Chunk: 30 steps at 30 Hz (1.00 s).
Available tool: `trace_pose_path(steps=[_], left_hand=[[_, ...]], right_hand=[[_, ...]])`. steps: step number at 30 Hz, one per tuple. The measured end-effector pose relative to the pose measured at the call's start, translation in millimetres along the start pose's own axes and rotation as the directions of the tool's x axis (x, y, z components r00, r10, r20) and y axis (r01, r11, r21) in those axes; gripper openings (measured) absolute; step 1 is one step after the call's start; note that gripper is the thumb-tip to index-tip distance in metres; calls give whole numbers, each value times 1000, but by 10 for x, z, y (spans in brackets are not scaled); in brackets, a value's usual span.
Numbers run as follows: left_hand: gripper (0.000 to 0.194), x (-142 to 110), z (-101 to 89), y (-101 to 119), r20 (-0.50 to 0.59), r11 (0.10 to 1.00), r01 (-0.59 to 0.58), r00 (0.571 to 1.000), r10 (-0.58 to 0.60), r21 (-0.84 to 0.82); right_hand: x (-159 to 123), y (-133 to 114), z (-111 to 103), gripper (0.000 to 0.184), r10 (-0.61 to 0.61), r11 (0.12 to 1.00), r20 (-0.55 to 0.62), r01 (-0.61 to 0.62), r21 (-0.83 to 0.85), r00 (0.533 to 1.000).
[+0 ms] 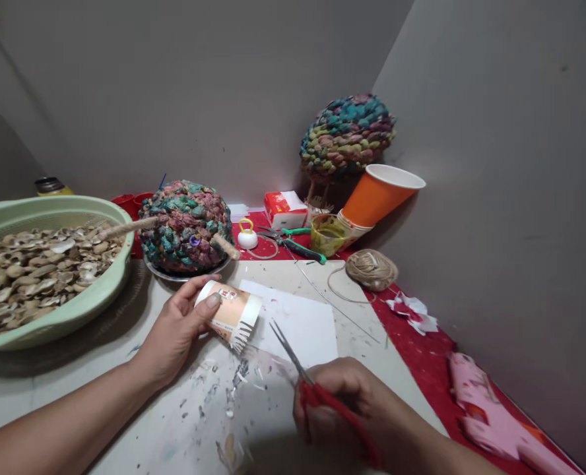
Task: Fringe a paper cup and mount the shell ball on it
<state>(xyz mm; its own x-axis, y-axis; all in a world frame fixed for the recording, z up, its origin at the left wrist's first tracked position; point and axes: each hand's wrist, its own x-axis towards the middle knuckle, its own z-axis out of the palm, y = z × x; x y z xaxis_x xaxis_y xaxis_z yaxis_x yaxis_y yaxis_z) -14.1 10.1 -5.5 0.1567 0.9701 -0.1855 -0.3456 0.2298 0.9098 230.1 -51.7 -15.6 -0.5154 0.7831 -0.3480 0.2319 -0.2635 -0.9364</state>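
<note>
My left hand (179, 323) grips a paper cup (231, 305) lying on its side, thumb on top. Part of the cup's right rim is cut into a fringe of narrow strips. In my right hand (340, 396) is a pair of scissors (300, 369) with red handles; its slim blades point up and left, a short way right of the cup and not touching it. A sheet of white paper (303, 323) lies beneath and behind the cup, and small paper scraps (243, 376) are scattered on the board in front of it.
A green basket (125, 264) of shells stands left. Behind sit a colourful lumpy ball (187, 227) on a metal dish, pliers (305, 251), a yellowish cup (326, 236), orange cups (379, 198), twine (372, 269) and a second lumpy form (347, 135). A pink glue gun (486, 402) lies right, by the grey wall.
</note>
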Motion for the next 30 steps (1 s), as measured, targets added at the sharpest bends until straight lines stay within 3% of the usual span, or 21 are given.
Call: trace_pose_path(steps=[3, 8, 13, 23, 30], left_hand=[[45, 11, -4, -17, 8, 1000, -3, 1000, 3, -9], [44, 11, -29, -35, 23, 1000, -14, 1000, 14, 2], [46, 9, -30, -35, 36, 998, -38, 999, 36, 56], [50, 1, -16, 11, 31, 997, -62, 998, 61, 36], [36, -14, -31, 55, 69, 1000, -24, 997, 24, -4]], right_hand=[[11, 79, -58, 68, -58, 997, -27, 60, 56, 998], [27, 115, -68, 66, -81, 985, -10, 82, 153, 997], [1, -16, -20, 68, -11, 998, -21, 12, 55, 1000], [-35, -181, 35, 64, -155, 988, -109, 157, 4, 982], [7, -155, 42, 60, -187, 977, -200, 203, 64, 962]])
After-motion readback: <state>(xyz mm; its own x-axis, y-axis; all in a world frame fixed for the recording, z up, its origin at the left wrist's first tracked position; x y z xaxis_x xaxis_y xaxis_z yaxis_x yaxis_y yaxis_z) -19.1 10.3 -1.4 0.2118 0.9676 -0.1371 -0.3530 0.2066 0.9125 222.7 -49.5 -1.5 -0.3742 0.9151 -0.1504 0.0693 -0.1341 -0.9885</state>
